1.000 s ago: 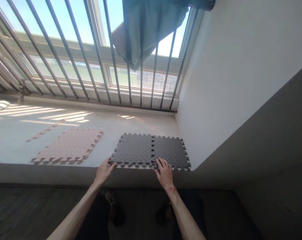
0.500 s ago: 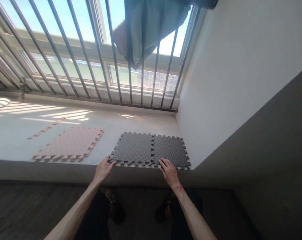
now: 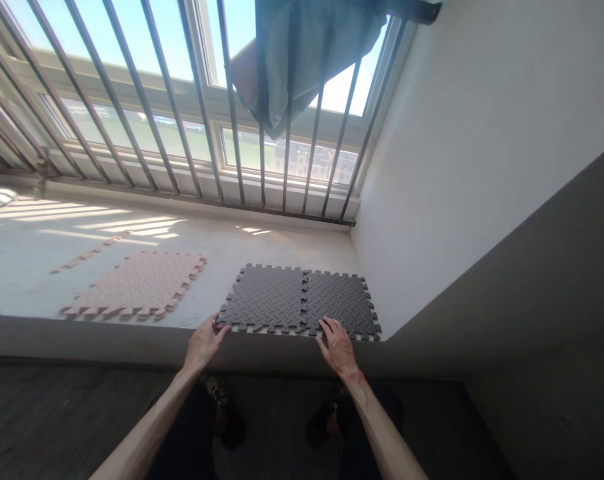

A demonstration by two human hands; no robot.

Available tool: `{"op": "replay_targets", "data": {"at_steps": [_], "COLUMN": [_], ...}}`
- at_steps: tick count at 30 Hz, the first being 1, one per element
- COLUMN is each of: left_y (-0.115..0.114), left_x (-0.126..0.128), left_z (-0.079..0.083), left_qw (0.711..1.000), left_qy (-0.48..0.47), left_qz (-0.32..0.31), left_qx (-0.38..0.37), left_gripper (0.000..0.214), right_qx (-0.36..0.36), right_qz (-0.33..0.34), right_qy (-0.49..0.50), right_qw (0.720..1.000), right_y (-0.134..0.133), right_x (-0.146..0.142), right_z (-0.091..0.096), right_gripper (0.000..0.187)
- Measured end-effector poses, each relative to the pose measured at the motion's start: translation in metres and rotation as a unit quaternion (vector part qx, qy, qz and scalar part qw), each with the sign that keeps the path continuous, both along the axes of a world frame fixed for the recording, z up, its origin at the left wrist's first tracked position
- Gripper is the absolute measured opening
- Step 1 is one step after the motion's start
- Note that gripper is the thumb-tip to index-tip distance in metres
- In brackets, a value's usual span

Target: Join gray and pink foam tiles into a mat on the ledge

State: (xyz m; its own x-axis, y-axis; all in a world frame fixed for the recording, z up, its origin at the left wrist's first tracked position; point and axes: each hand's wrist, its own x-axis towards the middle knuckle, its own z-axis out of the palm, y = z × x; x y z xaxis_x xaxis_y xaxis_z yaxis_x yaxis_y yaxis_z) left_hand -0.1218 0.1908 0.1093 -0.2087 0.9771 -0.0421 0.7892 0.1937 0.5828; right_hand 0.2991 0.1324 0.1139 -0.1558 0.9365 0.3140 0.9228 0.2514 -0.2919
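Note:
Two dark grey foam puzzle mats (image 3: 299, 303) lie joined side by side on a pale concrete window ledge (image 3: 277, 247), with a tread pattern and interlocking teeth. My left hand (image 3: 205, 345) sits at the mat's front left corner, fingertips against it; I cannot tell whether they pinch it. My right hand (image 3: 337, 345) rests at the front edge of the right tile, fingers spread on its surface. Neither hand lifts the mat. To the left lies a pink foam puzzle mat (image 3: 137, 283), which neither hand touches.
A thin pink strip of mat edging (image 3: 89, 252) lies behind the pink mat. Metal window bars (image 3: 197, 113) and a hanging grey-green curtain (image 3: 302, 60) stand at the back. A white wall (image 3: 457, 180) closes the right side. My sandalled feet (image 3: 226, 413) show below on a dark floor.
My right hand has shifted slightly right along the mat's front edge, and my left hand has eased slightly left. The view has tilted a little, while the mats stay in place on the ledge.

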Motion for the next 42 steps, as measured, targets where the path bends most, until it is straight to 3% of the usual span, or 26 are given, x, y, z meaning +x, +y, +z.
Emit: {"op": "replay_targets", "data": {"at_steps": [4,9,14,19,25,31,35,42], "left_y": [-0.006,0.004,0.024,0.028,0.022,0.02,0.019,0.021], "left_x": [0.012,0.053,0.1,0.124,0.124,0.125,0.125,0.123], "left_z": [-0.001,-0.004,-0.016,-0.03,-0.032,-0.031,-0.03,-0.029], "left_qw": [0.982,0.94,0.911,0.907,0.9,0.895,0.896,0.9], "left_qy": [0.154,0.154,0.161,0.184,0.209,0.218,0.219,0.192], "left_qz": [0.019,-0.214,-0.318,-0.321,-0.32,-0.321,-0.317,-0.33], "left_qx": [0.11,0.217,0.208,0.202,0.21,0.219,0.221,0.209], "left_gripper": [0.067,0.059,0.064,0.064,0.074,0.084,0.087,0.087], "right_qx": [-0.002,-0.018,-0.043,-0.051,-0.071,-0.104,-0.074,-0.104], "right_qz": [0.049,0.106,0.082,0.064,0.03,0.015,-0.02,0.004], "right_qy": [0.007,0.008,0.015,-0.006,-0.016,-0.043,-0.044,-0.042], "right_qw": [0.999,0.994,0.996,0.997,0.997,0.994,0.996,0.994], "right_y": [0.006,0.012,0.024,0.045,0.095,0.126,0.14,0.205], "right_x": [-0.025,-0.048,-0.053,-0.056,-0.065,-0.08,-0.089,-0.087], "right_z": [0.006,0.001,0.006,0.011,0.016,-0.004,-0.009,-0.011], "right_gripper": [0.056,0.054,0.047,0.058,0.056,0.077,0.074,0.073]}}
